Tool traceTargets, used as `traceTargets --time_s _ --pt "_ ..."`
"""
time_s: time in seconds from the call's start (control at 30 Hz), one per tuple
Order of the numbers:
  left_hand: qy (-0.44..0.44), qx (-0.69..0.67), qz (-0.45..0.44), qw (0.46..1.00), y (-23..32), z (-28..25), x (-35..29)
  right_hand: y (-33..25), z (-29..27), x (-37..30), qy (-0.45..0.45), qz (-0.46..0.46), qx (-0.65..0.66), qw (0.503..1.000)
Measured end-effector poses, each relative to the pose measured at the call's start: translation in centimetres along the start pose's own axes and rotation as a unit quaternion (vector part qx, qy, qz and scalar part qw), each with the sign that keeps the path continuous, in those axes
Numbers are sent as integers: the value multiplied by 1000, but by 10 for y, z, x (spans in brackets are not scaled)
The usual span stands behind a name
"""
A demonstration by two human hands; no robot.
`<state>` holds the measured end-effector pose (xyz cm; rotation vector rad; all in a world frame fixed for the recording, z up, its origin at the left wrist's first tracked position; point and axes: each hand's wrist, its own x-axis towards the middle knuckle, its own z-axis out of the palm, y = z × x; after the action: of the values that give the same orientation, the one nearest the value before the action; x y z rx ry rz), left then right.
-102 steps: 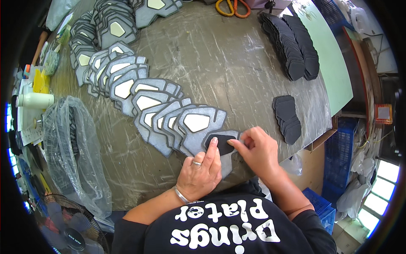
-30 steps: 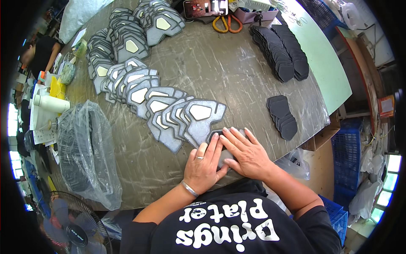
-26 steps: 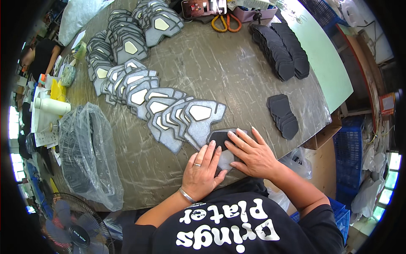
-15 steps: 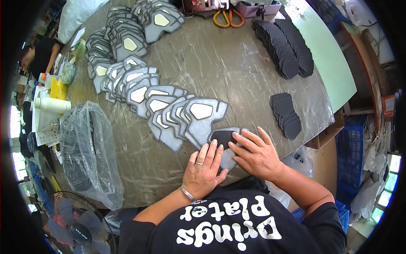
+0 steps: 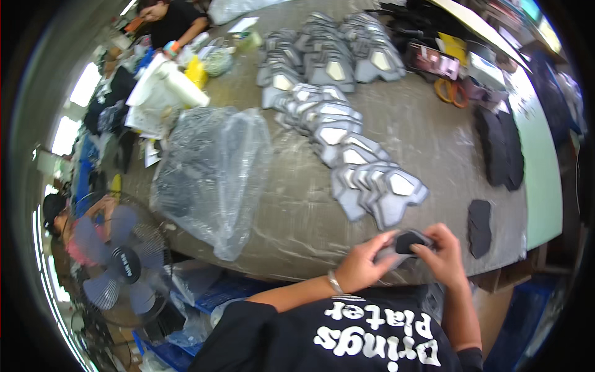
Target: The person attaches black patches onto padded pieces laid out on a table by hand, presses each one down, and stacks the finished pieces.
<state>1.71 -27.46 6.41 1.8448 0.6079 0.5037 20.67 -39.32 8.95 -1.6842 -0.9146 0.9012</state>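
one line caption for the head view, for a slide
Both hands, left hand and right hand, hold a grey-and-black piece above the table edge.

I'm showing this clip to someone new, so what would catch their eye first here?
First, the two hands at the lower middle: the left hand and right hand hold a grey piece with a black patch just above the table edge. Next, the long overlapping row of grey shaped pieces running up the worktable, and the crumpled clear plastic bag to its left.
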Motion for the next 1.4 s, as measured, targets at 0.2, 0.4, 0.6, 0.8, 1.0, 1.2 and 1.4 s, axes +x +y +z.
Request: traceTargets --time_s 0.2,0.4,0.6,0.8,1.0,1.2,1.4 --pt "55 -17 -155 986 -24 -79 -13 3 6 -2 77 -129 -170 974" --pt "229 227 -174 930 -101 -195 -66 21 -66 -10 315 -48 -383 867" --pt "181 401 17 898 -25 -115 -23 27 -93 -1 308 25 -410 858" --pt "-48 282 185 940 9 -17 42 29 -110 9 252 124 -487 827" --pt "-179 228 331 898 25 83 114 34 -116 12 266 136 -454 839" --pt "-236 235 345 878 18 138 172 38 -133 13 254 43 -412 874" --pt "-215 258 331 882 15 148 175 29 -144 19 204 12 -482 852"
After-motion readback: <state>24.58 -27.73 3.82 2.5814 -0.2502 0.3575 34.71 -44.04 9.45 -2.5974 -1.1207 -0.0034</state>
